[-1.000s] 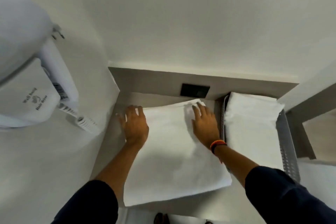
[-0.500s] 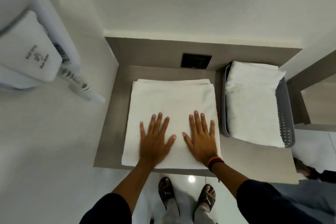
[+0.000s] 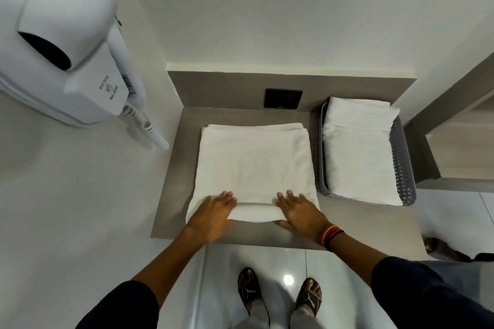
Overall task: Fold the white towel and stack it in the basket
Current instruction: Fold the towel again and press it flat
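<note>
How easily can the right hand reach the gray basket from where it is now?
Probably yes. The right hand rests on the near edge of the white towel, and the gray basket stands just to its right on the counter, with nothing between them.

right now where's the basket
In the head view the grey basket sits on the right side of the counter, just right of the white towel being folded, against the back wall, with folded towels already inside.
</note>
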